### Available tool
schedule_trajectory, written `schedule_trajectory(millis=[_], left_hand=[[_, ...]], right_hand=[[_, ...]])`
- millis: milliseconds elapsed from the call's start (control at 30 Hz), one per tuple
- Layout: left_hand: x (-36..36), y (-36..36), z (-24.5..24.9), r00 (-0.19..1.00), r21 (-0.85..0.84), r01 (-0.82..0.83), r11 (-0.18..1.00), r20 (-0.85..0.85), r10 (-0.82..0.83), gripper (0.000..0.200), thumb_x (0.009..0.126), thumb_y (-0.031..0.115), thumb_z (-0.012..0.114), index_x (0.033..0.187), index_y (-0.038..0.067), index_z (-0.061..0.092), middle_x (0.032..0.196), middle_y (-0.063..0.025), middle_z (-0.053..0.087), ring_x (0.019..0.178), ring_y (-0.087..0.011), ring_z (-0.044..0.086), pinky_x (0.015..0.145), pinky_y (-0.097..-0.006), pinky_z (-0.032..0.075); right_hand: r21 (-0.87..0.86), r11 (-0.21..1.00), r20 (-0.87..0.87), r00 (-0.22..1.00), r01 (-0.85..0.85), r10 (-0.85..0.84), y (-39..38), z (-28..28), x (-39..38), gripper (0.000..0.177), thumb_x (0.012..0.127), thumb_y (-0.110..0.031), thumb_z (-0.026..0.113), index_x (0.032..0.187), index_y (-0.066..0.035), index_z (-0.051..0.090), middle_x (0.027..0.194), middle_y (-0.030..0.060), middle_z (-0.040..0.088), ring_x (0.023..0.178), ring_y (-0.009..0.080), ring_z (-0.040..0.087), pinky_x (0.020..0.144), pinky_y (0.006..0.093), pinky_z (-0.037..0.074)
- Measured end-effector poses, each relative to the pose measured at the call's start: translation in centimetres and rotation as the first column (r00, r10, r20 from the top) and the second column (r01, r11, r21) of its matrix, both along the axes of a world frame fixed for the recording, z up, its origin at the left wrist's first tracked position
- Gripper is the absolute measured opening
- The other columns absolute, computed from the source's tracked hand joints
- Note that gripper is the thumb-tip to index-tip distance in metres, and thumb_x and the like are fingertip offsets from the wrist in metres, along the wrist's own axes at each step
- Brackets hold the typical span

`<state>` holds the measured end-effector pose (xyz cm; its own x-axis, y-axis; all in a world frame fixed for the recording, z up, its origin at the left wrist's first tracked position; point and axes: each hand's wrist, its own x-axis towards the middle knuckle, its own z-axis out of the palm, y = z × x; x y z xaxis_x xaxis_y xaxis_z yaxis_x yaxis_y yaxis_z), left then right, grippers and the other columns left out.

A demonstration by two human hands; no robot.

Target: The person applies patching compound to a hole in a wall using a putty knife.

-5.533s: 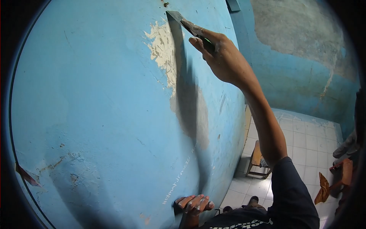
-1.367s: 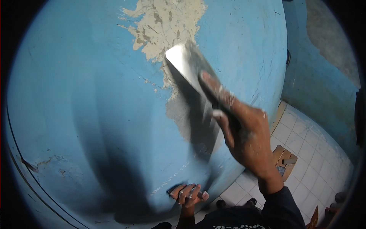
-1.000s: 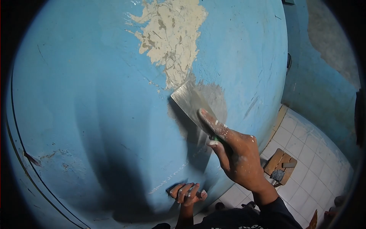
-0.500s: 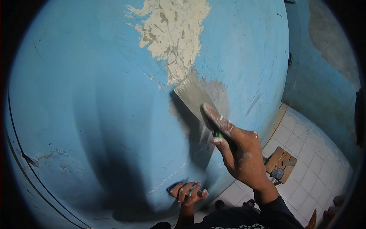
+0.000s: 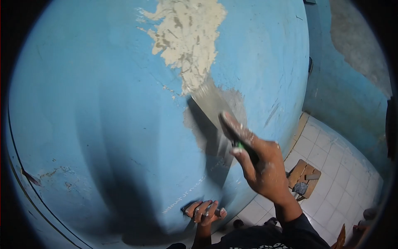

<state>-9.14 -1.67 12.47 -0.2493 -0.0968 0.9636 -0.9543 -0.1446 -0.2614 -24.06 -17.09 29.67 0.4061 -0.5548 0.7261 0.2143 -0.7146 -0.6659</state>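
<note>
My right hand point(image 5: 265, 166) is closed round the dark and green handle of a wide putty knife point(image 5: 211, 103), thumb and finger pressing along it. The blade's front edge meets the blue wall point(image 5: 124, 50) at the lower end of a rough cream patch point(image 5: 192, 37). Beside and under the blade lies a bare grey patch point(image 5: 236, 101). Lower down, my left hand point(image 5: 205, 211) has its fingers curled close to the wall. A dark edge shows by its fingers, but what it holds cannot be made out. Whitish residue marks both hands.
On the white tiled floor point(image 5: 336, 178) at right stands a small wooden stool point(image 5: 299, 176) with a grey block and a crumpled dark lump on it. A dark cable point(image 5: 18, 153) runs down the wall at left. Another blue wall point(image 5: 340, 95) with a bare grey area rises at right.
The view has shifted slightly. The putty knife stays at the lower end of the cream patch with little movement, its blade a bit blurred. My left hand keeps its place.
</note>
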Motion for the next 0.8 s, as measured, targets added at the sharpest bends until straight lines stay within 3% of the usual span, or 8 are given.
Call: schedule_trajectory(millis=[200, 233, 333, 433, 533, 600, 667, 800], left_hand=[[-0.1, 0.5, -0.7, 0.997, 0.023, -0.007, 1.0, -0.082, 0.008, 0.02, 0.078, 0.04, 0.059, 0.075, 0.021, 0.067, 0.073, 0.0048, 0.059, 0.078, -0.0191, 0.051, 0.07, -0.0309, 0.041], [-0.2, 0.4, -0.6, 0.997, 0.018, -0.012, 1.0, -0.07, 0.013, 0.02, 0.079, 0.04, 0.059, 0.075, 0.022, 0.067, 0.073, 0.0046, 0.058, 0.08, -0.0194, 0.05, 0.07, -0.0313, 0.041], [-0.1, 0.7, -0.9, 0.997, 0.045, -0.008, 0.999, -0.08, 0.012, 0.02, 0.079, 0.039, 0.058, 0.074, 0.022, 0.066, 0.074, 0.0044, 0.058, 0.083, -0.0197, 0.05, 0.071, -0.032, 0.041], [0.0, 0.9, -1.0, 0.996, 0.065, 0.013, 0.998, -0.084, -0.007, 0.019, 0.079, 0.039, 0.058, 0.074, 0.022, 0.065, 0.076, 0.0041, 0.058, 0.084, -0.0199, 0.05, 0.072, -0.0327, 0.041], [0.1, 0.7, -1.2, 0.995, 0.037, 0.045, 0.998, -0.09, -0.042, 0.019, 0.079, 0.039, 0.058, 0.074, 0.022, 0.065, 0.077, 0.0044, 0.058, 0.083, -0.02, 0.05, 0.071, -0.0332, 0.041], [0.2, 0.6, -1.4, 0.995, 0.024, 0.052, 0.998, -0.089, -0.05, 0.019, 0.079, 0.04, 0.058, 0.074, 0.022, 0.065, 0.077, 0.0045, 0.057, 0.083, -0.0201, 0.05, 0.071, -0.0331, 0.04], [0.3, 0.6, -1.5, 0.994, 0.011, 0.059, 0.998, -0.087, -0.058, 0.019, 0.079, 0.04, 0.058, 0.074, 0.022, 0.065, 0.076, 0.0047, 0.057, 0.083, -0.0202, 0.049, 0.071, -0.0331, 0.04], [0.3, 0.7, -1.5, 0.995, 0.009, 0.069, 0.998, -0.08, -0.068, 0.02, 0.078, 0.042, 0.058, 0.074, 0.023, 0.065, 0.074, 0.0056, 0.056, 0.082, -0.0194, 0.049, 0.071, -0.0327, 0.039]], right_hand=[[-0.158, 0.982, 0.218, 0.966, -0.106, 0.139, -3.1, 1.9, 0.0, 0.056, 0.092, -0.022, 0.067, 0.141, -0.004, 0.048, 0.104, 0.0143, 0.071, 0.059, 0.0233, 0.06, 0.061, 0.0369, 0.051], [0.188, 0.943, 0.17, 0.955, -0.273, 0.243, -1.7, 1.6, -1.1, 0.066, 0.095, -0.038, 0.061, 0.144, 0.001, 0.039, 0.087, 0.0094, 0.061, 0.059, 0.0087, 0.049, 0.056, 0.0214, 0.041], [0.434, 0.728, 0.255, 0.847, -0.531, 0.466, -0.8, -0.5, -2.5, 0.05, 0.103, -0.036, 0.048, 0.138, -0.002, 0.041, 0.09, 0.0076, 0.062, 0.066, 0.0111, 0.055, 0.057, 0.0243, 0.046], [0.529, 0.651, 0.344, 0.839, -0.544, 0.421, 0.1, -2.0, -1.5, 0.042, 0.106, -0.038, 0.038, 0.13, -0.004, 0.044, 0.076, 0.0038, 0.055, 0.06, 0.0073, 0.05, 0.053, 0.0196, 0.041], [0.561, 0.728, 0.198, 0.917, -0.395, 0.345, 0.2, -3.0, -1.3, 0.034, 0.106, -0.034, 0.038, 0.123, -0.005, 0.046, 0.075, 0.0028, 0.056, 0.057, 0.0069, 0.047, 0.052, 0.0209, 0.041], [0.542, 0.764, 0.211, 0.936, -0.351, 0.28, 0.4, -3.6, -0.8, 0.039, 0.106, -0.033, 0.04, 0.132, -0.005, 0.043, 0.076, 0.0044, 0.057, 0.056, 0.007, 0.048, 0.051, 0.0216, 0.04], [0.515, 0.853, 0.034, 0.997, -0.083, 0.076, 1.0, -2.8, -0.9, 0.044, 0.104, -0.029, 0.045, 0.14, -0.004, 0.041, 0.077, 0.0052, 0.059, 0.058, 0.0072, 0.05, 0.052, 0.0243, 0.041], [0.417, 0.909, 0.031, 0.999, 0.017, -0.033, 1.3, -3.3, -0.2, 0.045, 0.104, -0.023, 0.047, 0.145, -0.006, 0.041, 0.075, 0.0059, 0.057, 0.056, 0.0094, 0.049, 0.051, 0.0244, 0.04]])
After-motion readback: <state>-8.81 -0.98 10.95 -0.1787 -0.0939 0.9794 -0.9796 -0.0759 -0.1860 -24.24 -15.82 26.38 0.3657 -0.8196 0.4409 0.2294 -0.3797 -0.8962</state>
